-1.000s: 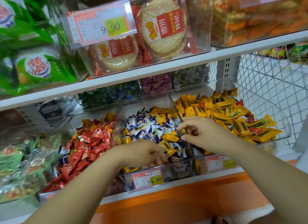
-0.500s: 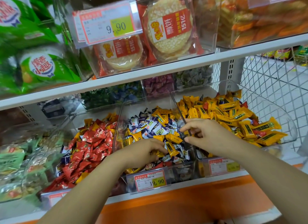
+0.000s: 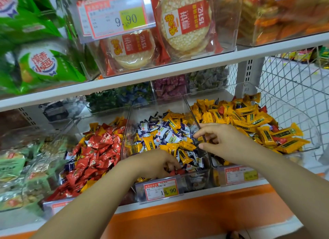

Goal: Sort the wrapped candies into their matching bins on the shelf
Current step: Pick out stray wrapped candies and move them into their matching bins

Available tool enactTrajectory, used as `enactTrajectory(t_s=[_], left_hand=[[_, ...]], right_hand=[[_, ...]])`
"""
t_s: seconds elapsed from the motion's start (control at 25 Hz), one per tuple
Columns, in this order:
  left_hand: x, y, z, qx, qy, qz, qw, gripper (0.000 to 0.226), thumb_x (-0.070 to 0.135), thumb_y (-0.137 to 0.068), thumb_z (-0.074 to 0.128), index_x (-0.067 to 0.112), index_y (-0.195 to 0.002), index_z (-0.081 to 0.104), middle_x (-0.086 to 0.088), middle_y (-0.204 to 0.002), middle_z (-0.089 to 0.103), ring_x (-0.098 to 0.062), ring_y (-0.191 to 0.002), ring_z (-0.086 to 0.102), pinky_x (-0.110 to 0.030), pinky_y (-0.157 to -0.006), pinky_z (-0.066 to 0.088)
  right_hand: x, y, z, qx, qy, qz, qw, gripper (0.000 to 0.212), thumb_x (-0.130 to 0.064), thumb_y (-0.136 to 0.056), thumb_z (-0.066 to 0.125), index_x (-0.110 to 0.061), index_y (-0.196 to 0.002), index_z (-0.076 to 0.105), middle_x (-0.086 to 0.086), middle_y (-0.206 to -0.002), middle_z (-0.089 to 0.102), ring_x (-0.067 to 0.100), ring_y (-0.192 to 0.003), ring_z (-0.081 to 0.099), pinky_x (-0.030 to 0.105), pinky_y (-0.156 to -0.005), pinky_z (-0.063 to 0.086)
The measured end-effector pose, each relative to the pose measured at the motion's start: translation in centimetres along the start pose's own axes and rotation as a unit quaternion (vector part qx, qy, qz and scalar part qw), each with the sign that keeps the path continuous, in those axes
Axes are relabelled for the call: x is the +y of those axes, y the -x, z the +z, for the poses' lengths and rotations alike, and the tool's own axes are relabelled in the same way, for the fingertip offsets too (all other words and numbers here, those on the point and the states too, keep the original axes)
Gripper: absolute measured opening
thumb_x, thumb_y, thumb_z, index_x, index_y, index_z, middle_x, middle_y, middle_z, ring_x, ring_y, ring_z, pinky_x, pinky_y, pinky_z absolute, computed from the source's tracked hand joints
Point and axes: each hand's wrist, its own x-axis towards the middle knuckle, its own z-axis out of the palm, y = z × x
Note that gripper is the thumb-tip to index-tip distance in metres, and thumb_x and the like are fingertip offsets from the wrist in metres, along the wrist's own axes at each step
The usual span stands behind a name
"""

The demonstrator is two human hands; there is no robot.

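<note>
Shelf bin (image 3: pixel 156 112), left hand (image 3: pixel 153 165) fingertips hidden

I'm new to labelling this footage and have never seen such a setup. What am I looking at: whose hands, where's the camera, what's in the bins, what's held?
No machine here: a person sorts candies with bare hands. One wide-angle camera worn on their head looks forward and down, so the arms enter from below; every picture is that same view. Three clear bins stand on the shelf: the left bin holds mostly red candies, the right bin mostly yellow candies, the middle bin a mix of white-and-purple candies and yellow ones. The left hand reaches into the front of the middle bin, fingers curled round a red candy. The right hand hovers over the wall between middle and right bins, fingers relaxed, holding nothing I can see.
</note>
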Motion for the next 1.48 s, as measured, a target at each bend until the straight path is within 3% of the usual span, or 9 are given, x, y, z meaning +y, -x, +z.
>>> enactTrajectory(t_s=[0.36, 0.68, 0.8, 0.92, 1.12, 1.2, 1.28, 1.4, 1.48], left_hand=[[0.1, -1.0, 0.1, 0.022, -0.003, -0.004, 1.0, 0.037, 0.03, -0.089, 0.061, 0.032, -0.125, 0.055, 0.011, -0.089, 0.063, -0.003, -0.072, 0.053, -0.022, -0.065, 0.042], [0.5, -1.3, -0.4, -0.008, 0.028, -0.02, 0.999, 0.024, 0.03, -0.088, 0.06, 0.033, -0.112, 0.058, 0.012, -0.082, 0.057, -0.009, -0.072, 0.053, -0.025, -0.068, 0.041], [0.6, 0.0, -1.0, 0.064, 0.156, -0.007, 0.986, 0.022, 0.027, -0.085, 0.066, 0.027, -0.106, 0.06, 0.007, -0.074, 0.056, -0.005, -0.059, 0.048, -0.022, -0.058, 0.04], [0.3, 2.9, -2.3, 0.187, 0.212, 0.013, 0.959, 0.022, 0.025, -0.085, 0.066, 0.026, -0.105, 0.059, 0.005, -0.072, 0.051, 0.0, -0.059, 0.046, -0.017, -0.06, 0.041], [-2.1, 8.6, -2.4, 0.418, 0.214, -0.034, 0.882, 0.027, 0.026, -0.083, 0.067, 0.037, -0.105, 0.055, 0.003, -0.078, 0.057, -0.001, -0.063, 0.052, -0.008, -0.059, 0.041], [-4.4, 10.6, -1.4, 0.489, 0.165, -0.089, 0.852, 0.028, 0.026, -0.082, 0.069, 0.035, -0.106, 0.056, 0.006, -0.075, 0.057, -0.006, -0.062, 0.053, -0.008, -0.057, 0.04], [-7.1, 12.1, -0.1, 0.507, 0.093, -0.163, 0.841, 0.031, 0.026, -0.082, 0.07, 0.027, -0.111, 0.059, 0.01, -0.075, 0.057, -0.005, -0.062, 0.05, -0.011, -0.057, 0.037], [-9.9, 13.1, 1.9, 0.415, 0.009, -0.257, 0.873, 0.04, 0.034, -0.083, 0.067, 0.031, -0.121, 0.057, 0.003, -0.099, 0.06, -0.019, -0.087, 0.06, -0.031, -0.071, 0.049], [-10.3, 13.3, 2.8, 0.354, 0.013, -0.252, 0.9, 0.047, 0.037, -0.084, 0.065, 0.037, -0.128, 0.051, 0.004, -0.109, 0.054, -0.018, -0.101, 0.057, -0.035, -0.081, 0.05]], right_hand=[[0.0, -0.1, -0.1, 0.0, 0.0, -0.001, 1.0, 0.026, -0.025, -0.086, 0.064, -0.032, -0.111, 0.062, -0.009, -0.146, 0.037, 0.006, -0.102, 0.054, 0.03, -0.098, 0.045], [-0.3, 0.0, -0.1, -0.002, 0.005, 0.005, 1.0, 0.026, -0.025, -0.086, 0.064, -0.031, -0.112, 0.062, -0.008, -0.145, 0.038, 0.008, -0.101, 0.054, 0.028, -0.097, 0.045], [-0.6, 0.1, 0.2, 0.015, 0.014, 0.009, 1.0, 0.026, -0.025, -0.087, 0.063, -0.031, -0.112, 0.062, -0.006, -0.145, 0.039, 0.01, -0.115, 0.05, 0.027, -0.103, 0.037], [-1.6, -0.2, 0.8, 0.071, 0.034, 0.0, 0.997, 0.024, -0.025, -0.087, 0.063, -0.028, -0.111, 0.064, -0.003, -0.144, 0.04, 0.012, -0.134, 0.034, 0.027, -0.109, 0.023], [-5.1, -1.0, 2.5, 0.122, 0.006, -0.067, 0.99, 0.019, -0.022, -0.088, 0.062, -0.022, -0.106, 0.066, -0.004, -0.123, 0.058, 0.011, -0.117, 0.049, 0.027, -0.101, 0.034], [-6.5, -1.5, 3.7, 0.091, -0.012, -0.07, 0.993, 0.018, -0.023, -0.088, 0.06, -0.022, -0.106, 0.066, -0.003, -0.107, 0.064, 0.01, -0.097, 0.057, 0.026, -0.088, 0.046], [-7.5, -2.2, 5.0, 0.022, -0.005, -0.061, 0.998, 0.021, -0.025, -0.089, 0.059, -0.024, -0.109, 0.065, -0.003, -0.097, 0.064, 0.007, -0.084, 0.057, 0.02, -0.072, 0.048], [-8.1, -3.1, 6.6, -0.097, 0.025, -0.071, 0.992, 0.023, -0.026, -0.091, 0.057, -0.027, -0.113, 0.063, -0.01, -0.104, 0.062, -0.003, -0.081, 0.053, 0.008, -0.064, 0.04], [-8.7, -3.5, 7.1, -0.158, -0.01, -0.058, 0.986, 0.02, -0.024, -0.093, 0.055, -0.026, -0.111, 0.064, -0.012, -0.1, 0.062, -0.003, -0.078, 0.057, 0.01, -0.064, 0.044]])
